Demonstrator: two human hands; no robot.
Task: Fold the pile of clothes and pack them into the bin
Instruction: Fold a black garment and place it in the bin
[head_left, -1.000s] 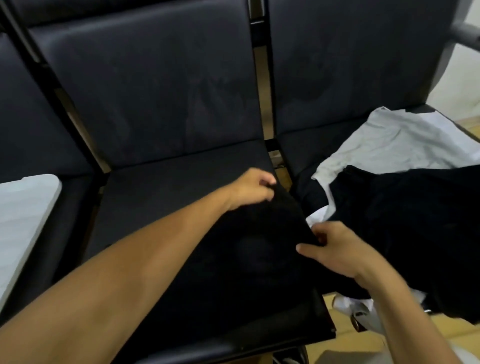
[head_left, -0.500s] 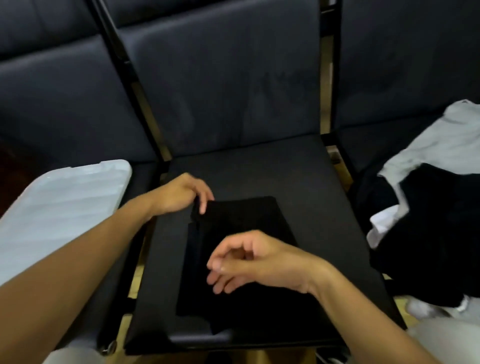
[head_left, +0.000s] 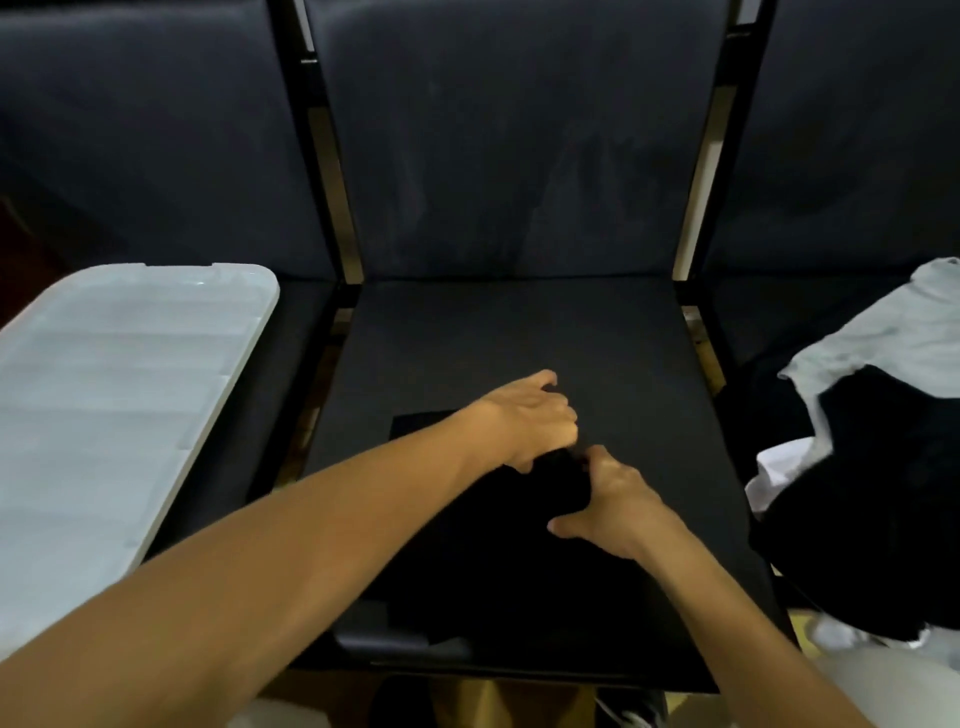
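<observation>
A black garment (head_left: 493, 571) lies partly folded on the middle chair seat (head_left: 509, 332). My left hand (head_left: 530, 421) reaches across it, fingers curled at its far right part, gripping the cloth. Just below, my right hand (head_left: 610, 501) pinches the same dark cloth with its fingertips; the two hands nearly touch. The garment's far left corner shows as a flat square edge. The white translucent bin (head_left: 119, 415) with its ribbed lid sits on the seat to the left. The pile of clothes (head_left: 883, 493), black cloth over a light grey shirt (head_left: 893, 332), rests on the right seat.
Dark padded chair backs stand behind all three seats, with black metal frame bars between them. A white piece of cloth (head_left: 784, 467) sticks out of the pile's left side. Wooden floor shows below the seat's front edge.
My left hand has crossed from the garment's far left corner to its right side. My right hand, which hovered above the cloth, has come down and taken hold beside the left.
</observation>
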